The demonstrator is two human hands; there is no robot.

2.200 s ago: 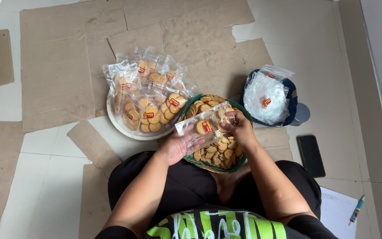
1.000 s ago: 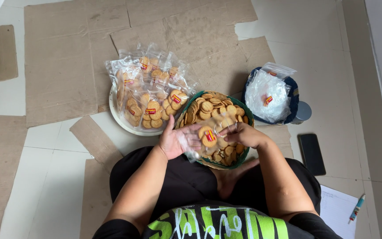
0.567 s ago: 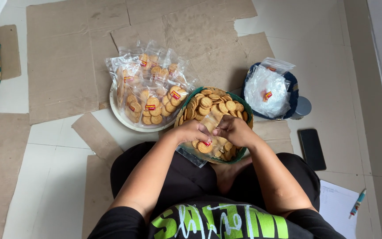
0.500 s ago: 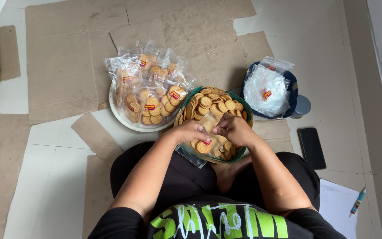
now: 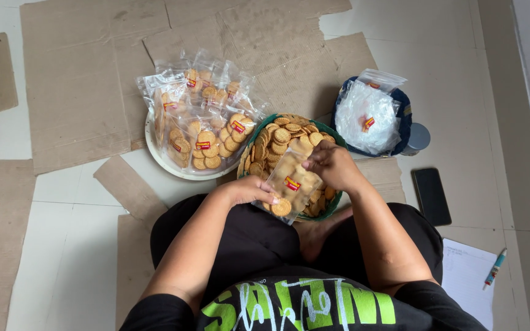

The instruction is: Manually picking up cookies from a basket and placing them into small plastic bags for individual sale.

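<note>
I sit on the floor over a green basket [image 5: 332, 205] full of round golden biscuits. A clear plastic bag [image 5: 291, 184] with a small red and yellow label holds a few biscuits above the basket. My left hand [image 5: 248, 190] grips the bag's lower end near my lap. My right hand [image 5: 332, 164] pinches its upper, open end over the biscuits. A white round tray [image 5: 162, 160] to the left is piled with several filled, labelled bags [image 5: 200, 125].
A dark blue container [image 5: 372, 113] of empty clear bags stands to the right, a grey lid beside it. A black phone [image 5: 431, 196], a paper sheet and a pen [image 5: 495, 268] lie at the right. Flattened cardboard [image 5: 87, 79] covers the tiled floor.
The bag was first held up, then pulled down into my lap with both hands bunched over it. Now it is stretched out between my hands above the basket.
</note>
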